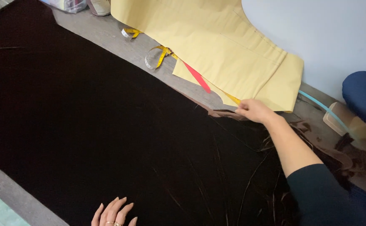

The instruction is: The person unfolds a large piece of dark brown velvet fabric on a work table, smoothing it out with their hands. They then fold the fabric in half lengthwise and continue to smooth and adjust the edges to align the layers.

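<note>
A large sheet of black fabric (107,125) is shown spread flat over a grey worktable (19,196), covering most of its surface. The left hand (115,213) is laid palm down on the near part of the fabric, fingers extended and slightly spread, with nothing gripped; rings are seen on two fingers. The right hand (254,111) is extended across the cloth to its far edge, where the fingers are closed in a pinch. Whether the fabric edge, the paper corner or the tape is gripped cannot be told.

Beyond the fabric, a yellow paper pattern (216,46) is laid flat on the table, its lower edge just beside the right hand. A yellow measuring tape (160,56) is seen partly coiled on the bare table and partly hidden under the paper; a red strip (197,76) lies diagonally over the paper's lower corner. A clear plastic package (68,5) with coloured contents is placed at the far left edge, its details too small to be read. A pale blue strip (317,104) runs along the table's right end, near a blue rounded cushion (360,94) by the white wall (317,33).
</note>
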